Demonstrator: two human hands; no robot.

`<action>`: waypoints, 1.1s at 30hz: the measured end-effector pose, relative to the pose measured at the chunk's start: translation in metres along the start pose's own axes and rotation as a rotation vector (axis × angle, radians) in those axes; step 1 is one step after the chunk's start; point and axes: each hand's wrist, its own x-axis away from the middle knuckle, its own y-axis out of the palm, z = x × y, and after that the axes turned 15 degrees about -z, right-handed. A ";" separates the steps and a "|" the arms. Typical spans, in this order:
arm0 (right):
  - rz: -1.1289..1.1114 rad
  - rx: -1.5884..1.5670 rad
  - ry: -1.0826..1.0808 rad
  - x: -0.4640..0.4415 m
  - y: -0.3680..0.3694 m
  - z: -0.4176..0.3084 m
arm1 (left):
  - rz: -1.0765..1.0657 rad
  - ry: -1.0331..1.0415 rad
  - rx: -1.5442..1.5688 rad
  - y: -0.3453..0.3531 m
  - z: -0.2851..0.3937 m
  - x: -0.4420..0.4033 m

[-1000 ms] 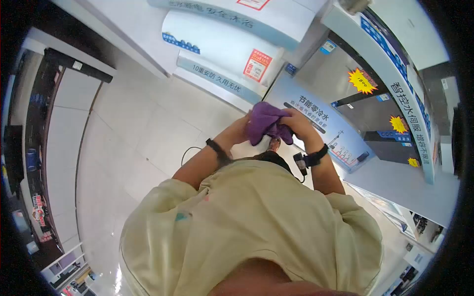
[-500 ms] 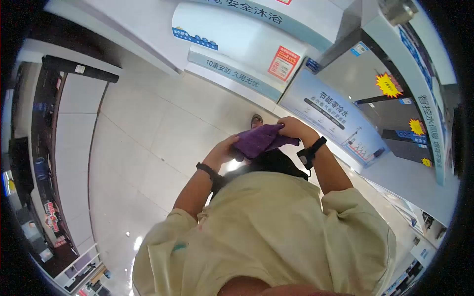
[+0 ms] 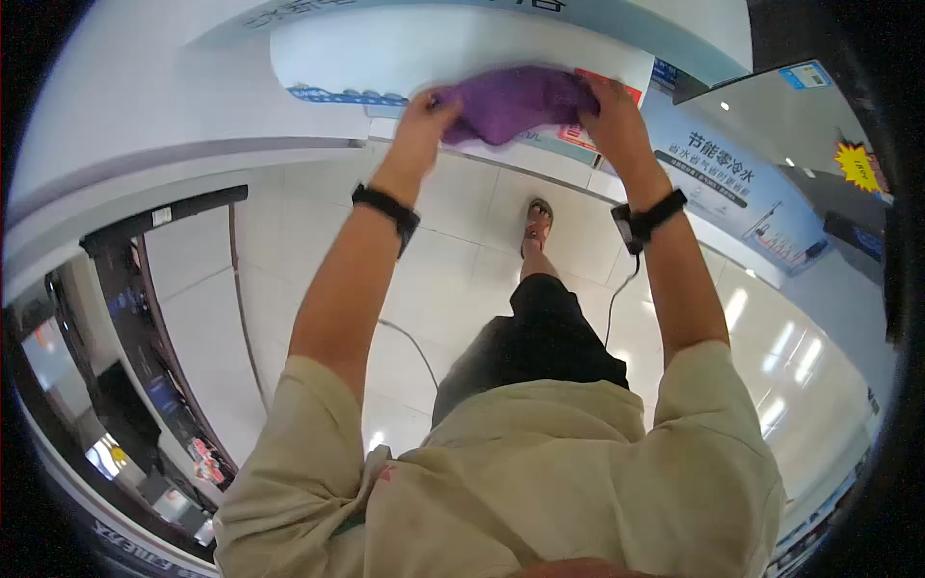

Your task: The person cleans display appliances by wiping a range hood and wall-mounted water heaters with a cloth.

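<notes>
A purple cloth (image 3: 520, 104) is stretched between my two hands, in front of a white rounded appliance (image 3: 385, 53) on the display stand. My left hand (image 3: 424, 125) grips the cloth's left end, with the fingers curled round it. At the right end, my right hand (image 3: 614, 120) has its fingers closed on the cloth. The cloth covers part of a red and white price label (image 3: 578, 137); whether it touches the appliance I cannot tell.
A blue-white poster panel (image 3: 737, 193) stands on the right, below a dark appliance with a yellow star tag (image 3: 856, 166). Dark display shelving (image 3: 145, 328) runs along the left. My sandalled foot (image 3: 538, 223) is on the tiled floor (image 3: 453, 207).
Both hands have moved up and forward, away from my body, to the white appliance. The cloth, bunched up earlier, is now spread wider between them. The view has shifted closer to the stand.
</notes>
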 end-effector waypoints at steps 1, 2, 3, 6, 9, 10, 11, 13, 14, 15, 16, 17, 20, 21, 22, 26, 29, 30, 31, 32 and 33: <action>0.061 0.038 0.048 -0.020 -0.003 -0.006 | 0.046 0.169 -0.038 -0.021 -0.007 -0.040; 0.110 0.155 0.036 -0.035 0.003 -0.007 | 0.281 0.050 -0.251 -0.011 0.020 -0.049; 0.159 0.274 0.020 -0.049 0.008 -0.005 | 0.400 0.225 -0.589 -0.020 0.024 -0.069; 0.258 0.368 -0.004 -0.072 0.024 -0.006 | 0.442 0.378 -1.112 -0.018 0.012 -0.089; 0.206 0.417 0.046 -0.082 0.037 -0.018 | 0.195 0.365 -1.159 -0.001 0.002 -0.104; 0.155 0.427 0.090 -0.083 0.044 -0.022 | 0.138 0.316 -1.198 0.006 -0.009 -0.116; 0.104 0.438 0.138 -0.083 0.050 -0.022 | 0.077 0.269 -1.235 0.013 -0.020 -0.127; 0.111 0.488 0.168 -0.084 0.051 -0.011 | 0.143 0.300 -1.322 0.033 -0.028 -0.139; 0.103 0.479 0.210 -0.084 0.048 -0.005 | 0.181 0.309 -1.364 0.042 -0.033 -0.141; 0.089 0.467 0.246 -0.083 0.045 0.000 | 0.147 0.388 -1.355 0.050 -0.033 -0.145; 0.099 0.413 0.300 -0.081 0.039 0.007 | 0.115 0.469 -1.343 0.059 -0.024 -0.151; 0.142 0.439 0.347 -0.080 0.033 0.014 | 0.082 0.555 -1.329 0.069 -0.013 -0.158; 0.288 0.494 0.423 -0.076 0.012 0.027 | 0.146 1.050 -1.257 0.097 0.001 -0.197; 0.338 0.486 0.403 -0.077 0.005 0.027 | 0.043 0.953 -1.269 0.098 0.004 -0.206; 0.379 0.476 0.381 -0.076 0.004 0.026 | -0.060 0.847 -1.278 0.099 0.003 -0.212; 0.299 0.530 0.349 -0.110 0.020 0.024 | -0.052 0.863 -1.290 0.062 -0.005 -0.229; 0.192 0.339 0.412 -0.157 0.051 -0.025 | -0.058 0.840 -1.280 -0.013 -0.007 -0.236; 0.288 0.299 0.362 -0.177 0.079 -0.028 | -0.071 0.762 -1.175 -0.040 -0.008 -0.238; 0.232 0.150 0.365 -0.193 0.081 -0.050 | 0.089 0.744 -1.506 -0.080 -0.030 -0.257; 0.356 0.142 0.327 -0.209 0.090 -0.069 | 0.011 0.582 -1.538 -0.095 0.005 -0.242; 0.480 0.131 0.282 -0.220 0.096 -0.079 | 0.091 0.657 -1.637 -0.114 0.003 -0.239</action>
